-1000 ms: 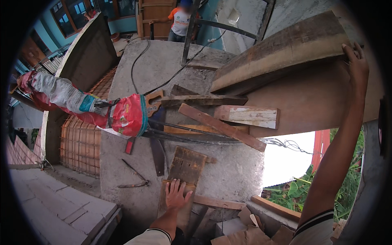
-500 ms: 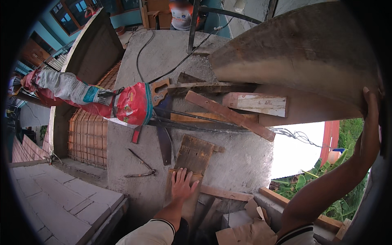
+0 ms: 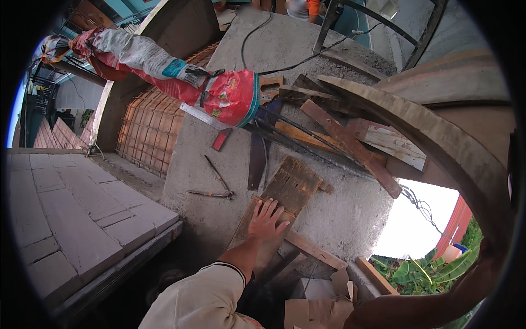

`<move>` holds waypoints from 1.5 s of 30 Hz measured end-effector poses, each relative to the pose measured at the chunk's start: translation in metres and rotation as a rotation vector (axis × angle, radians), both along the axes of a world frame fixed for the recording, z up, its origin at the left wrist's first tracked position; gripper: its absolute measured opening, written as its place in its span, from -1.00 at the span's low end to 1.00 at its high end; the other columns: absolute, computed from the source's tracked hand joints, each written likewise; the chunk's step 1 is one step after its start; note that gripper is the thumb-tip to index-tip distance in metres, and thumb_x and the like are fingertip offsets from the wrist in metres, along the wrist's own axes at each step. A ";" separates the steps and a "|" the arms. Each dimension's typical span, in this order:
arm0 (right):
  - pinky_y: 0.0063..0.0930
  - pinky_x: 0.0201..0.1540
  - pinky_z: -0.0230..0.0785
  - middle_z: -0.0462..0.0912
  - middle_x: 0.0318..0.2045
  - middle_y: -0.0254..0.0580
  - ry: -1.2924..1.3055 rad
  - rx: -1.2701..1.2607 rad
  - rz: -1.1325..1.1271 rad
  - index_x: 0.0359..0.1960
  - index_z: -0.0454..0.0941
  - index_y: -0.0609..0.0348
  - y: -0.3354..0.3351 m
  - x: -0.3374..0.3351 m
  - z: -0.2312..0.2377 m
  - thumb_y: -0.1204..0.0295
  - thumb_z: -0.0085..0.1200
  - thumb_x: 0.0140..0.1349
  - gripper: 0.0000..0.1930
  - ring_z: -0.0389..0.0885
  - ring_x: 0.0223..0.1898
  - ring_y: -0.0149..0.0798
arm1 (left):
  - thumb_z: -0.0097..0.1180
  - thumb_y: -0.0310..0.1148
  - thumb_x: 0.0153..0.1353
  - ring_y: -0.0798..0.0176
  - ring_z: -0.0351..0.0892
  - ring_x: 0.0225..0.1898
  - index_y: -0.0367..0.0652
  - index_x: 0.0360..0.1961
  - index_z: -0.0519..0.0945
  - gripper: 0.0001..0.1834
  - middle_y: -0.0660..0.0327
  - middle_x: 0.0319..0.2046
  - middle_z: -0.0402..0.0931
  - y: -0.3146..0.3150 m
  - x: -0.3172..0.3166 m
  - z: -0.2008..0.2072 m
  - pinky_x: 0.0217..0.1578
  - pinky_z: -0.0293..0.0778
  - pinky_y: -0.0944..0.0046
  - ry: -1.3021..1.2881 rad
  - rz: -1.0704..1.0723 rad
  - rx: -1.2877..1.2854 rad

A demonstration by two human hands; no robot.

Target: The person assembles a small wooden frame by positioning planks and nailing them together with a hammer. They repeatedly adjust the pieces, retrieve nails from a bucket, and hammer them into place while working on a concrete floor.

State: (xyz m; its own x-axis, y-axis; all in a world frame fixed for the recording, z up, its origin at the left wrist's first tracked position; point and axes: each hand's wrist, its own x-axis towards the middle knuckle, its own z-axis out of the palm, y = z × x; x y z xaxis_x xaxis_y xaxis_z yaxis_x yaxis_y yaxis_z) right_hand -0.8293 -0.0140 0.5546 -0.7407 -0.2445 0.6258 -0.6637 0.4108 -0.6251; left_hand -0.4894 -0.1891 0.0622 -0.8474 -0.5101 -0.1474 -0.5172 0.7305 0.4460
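My left hand (image 3: 267, 219) lies flat with fingers spread on a worn wooden board (image 3: 296, 183), near a narrow strip across it. On the right, my right forearm (image 3: 433, 310) bends up toward the lower end of a large curved wooden panel (image 3: 441, 129), whose long edge faces me. My right hand is lost in shadow at the picture's rim, so its fingers and grip are hidden. Left of the board lie pincers (image 3: 226, 193) with handles apart. A handsaw (image 3: 256, 167) and a red-handled square (image 3: 221, 140) rest beyond them, partly under a red-and-white sack bundle (image 3: 233, 98).
Timber offcuts (image 3: 350, 148) and black cables cover the concrete slab (image 3: 339, 219). Grey blocks (image 3: 82, 214) stand at left beside a rebar grid (image 3: 145, 134). A metal frame (image 3: 378, 22) is at the back, near another person (image 3: 301, 11). Torn cardboard (image 3: 312, 312) lies close by.
The view has swung, shifting the slab's things across the picture. The curved panel has tilted, now showing its edge instead of its broad face. My right arm is lower; my left hand stays on the board.
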 end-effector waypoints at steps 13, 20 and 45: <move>0.03 0.58 0.29 0.32 0.58 -0.04 -0.150 -0.060 0.017 0.47 0.44 0.11 -0.023 0.107 -0.074 0.54 -0.12 0.57 -0.53 0.35 0.54 0.01 | 0.07 0.25 0.47 0.01 0.17 0.57 -0.04 0.34 0.56 -0.33 0.07 0.42 0.39 0.001 0.004 0.000 0.61 -0.09 -0.23 0.057 0.001 -0.008; -0.26 0.27 0.58 0.59 0.26 0.04 -0.585 -0.772 -0.369 0.50 0.33 0.28 -0.023 0.200 -0.169 0.70 0.02 0.47 -0.43 0.65 0.22 -0.23 | 0.11 0.20 0.45 -0.02 0.18 0.56 -0.02 0.35 0.55 -0.35 0.09 0.39 0.39 0.005 0.005 -0.007 0.61 -0.11 -0.26 0.097 -0.025 -0.046; -0.05 0.33 0.54 0.62 0.24 -0.13 -1.147 -1.222 0.147 0.39 0.42 0.21 -0.054 0.365 -0.269 0.56 0.20 0.30 -0.41 0.63 0.27 -0.11 | 0.32 0.02 0.25 0.02 0.03 0.61 -0.09 0.46 0.39 -0.18 0.13 0.44 0.25 -0.003 0.027 -0.016 0.65 -0.25 -0.21 0.088 -0.107 -0.032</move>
State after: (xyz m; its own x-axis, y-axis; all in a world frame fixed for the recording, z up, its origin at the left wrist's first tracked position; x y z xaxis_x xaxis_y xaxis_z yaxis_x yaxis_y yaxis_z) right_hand -0.4648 -0.0679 0.2856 -0.9334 -0.1609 -0.3209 0.3426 -0.6662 -0.6625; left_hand -0.4622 -0.1921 0.0463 -0.9061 -0.4195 -0.0550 -0.3955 0.7937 0.4621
